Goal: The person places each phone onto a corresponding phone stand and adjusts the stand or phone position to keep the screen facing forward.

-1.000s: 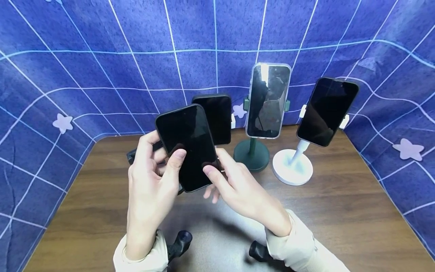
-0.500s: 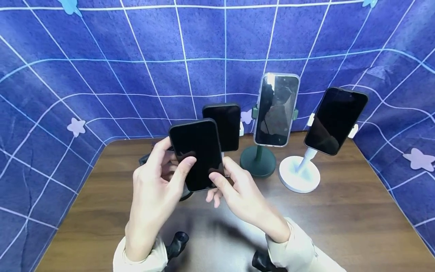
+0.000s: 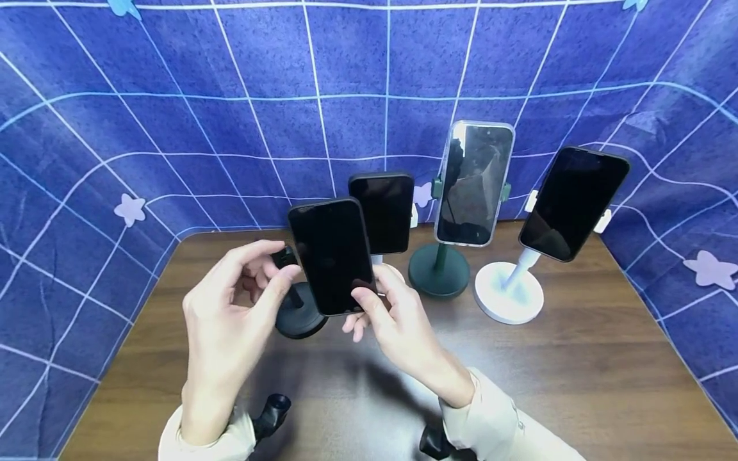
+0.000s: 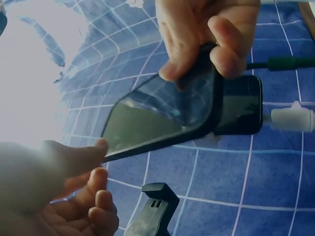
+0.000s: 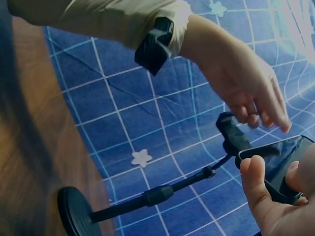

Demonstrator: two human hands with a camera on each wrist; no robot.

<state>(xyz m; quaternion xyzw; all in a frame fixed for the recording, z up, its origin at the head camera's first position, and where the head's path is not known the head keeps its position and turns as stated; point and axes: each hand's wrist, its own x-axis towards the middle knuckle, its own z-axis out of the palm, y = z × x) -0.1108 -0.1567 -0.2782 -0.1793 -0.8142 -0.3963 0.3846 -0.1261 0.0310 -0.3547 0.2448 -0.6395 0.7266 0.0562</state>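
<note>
A black smartphone (image 3: 331, 256) is held up over the table in the head view, its dark screen facing me. My right hand (image 3: 403, 320) pinches its lower right corner, thumb on the front. Just left of the phone is my left hand (image 3: 230, 314), its fingers loosely bent with nothing between them. Behind that hand stands a black phone stand with a round base (image 3: 301, 314), partly hidden by hand and phone. The right wrist view shows its pole and bare clamp (image 5: 231, 132) close beside the held smartphone (image 5: 275, 162).
Three more phones sit in stands along the back: a black one (image 3: 383, 214) partly behind the held phone, one in a clear case (image 3: 475, 186) on a green stand (image 3: 439, 272), and a tilted black one (image 3: 573, 205) on a white stand (image 3: 509, 294). A blue gridded cloth (image 3: 346, 64) hangs behind.
My left hand has let go of the smartphone and moved left and slightly down, uncovering the black stand's base. My right hand still holds the phone. The head view has shifted.
</note>
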